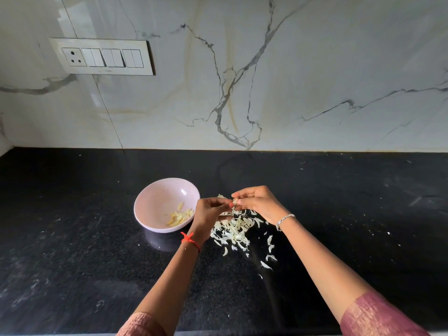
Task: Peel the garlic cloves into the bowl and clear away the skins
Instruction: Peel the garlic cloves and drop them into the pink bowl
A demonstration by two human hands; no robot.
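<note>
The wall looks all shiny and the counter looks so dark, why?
Head view: glossy wall mirrors light, pale glare near the switch panel; head view: black counter stays dark but faintly reflects the bowl; head view: garlic clove pinched by left hand and right hand looks sharp.

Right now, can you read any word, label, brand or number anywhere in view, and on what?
None to read. The switch panel is unmarked, and the bowl, counter and wall carry no print.
</note>
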